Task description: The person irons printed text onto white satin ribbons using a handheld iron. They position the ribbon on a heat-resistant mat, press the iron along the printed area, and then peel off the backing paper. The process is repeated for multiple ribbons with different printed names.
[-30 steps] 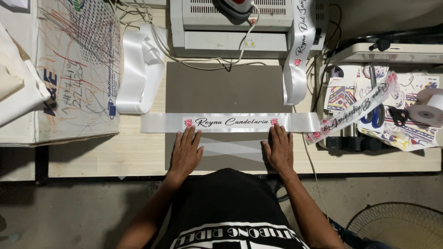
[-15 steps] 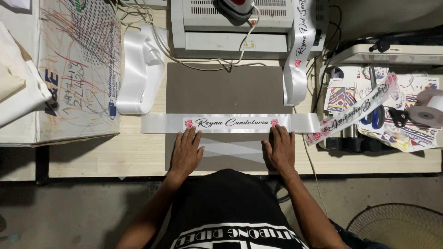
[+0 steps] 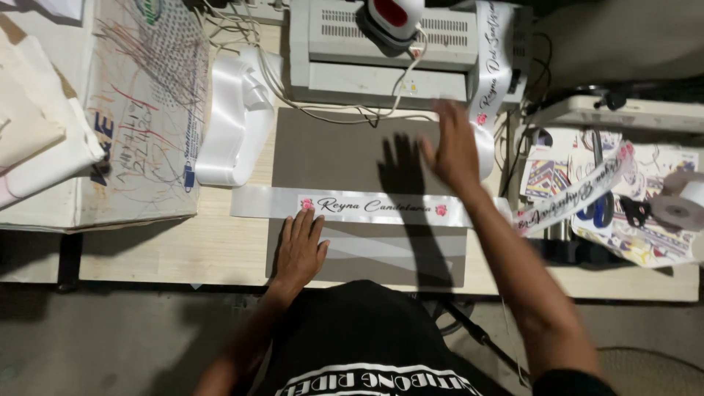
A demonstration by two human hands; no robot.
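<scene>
A white satin ribbon with printed script and two pink roses lies flat across a grey mat on the wooden table. My left hand presses flat on the mat, fingertips touching the ribbon's left rose. My right hand hovers above the mat's far right corner, fingers spread, holding nothing. It is close to a second printed ribbon hanging down from a grey machine. A small red and white iron rests on top of that machine.
A loose fold of plain white ribbon lies left of the mat. A scribbled cardboard box and cloth fill the left. At right are a printed ribbon strip, colourful printed sheets, tape rolls and a black tool. Cables trail behind.
My right hand has lifted off the ribbon's right end and moved up and away toward the machine. The left hand stays pressed in place.
</scene>
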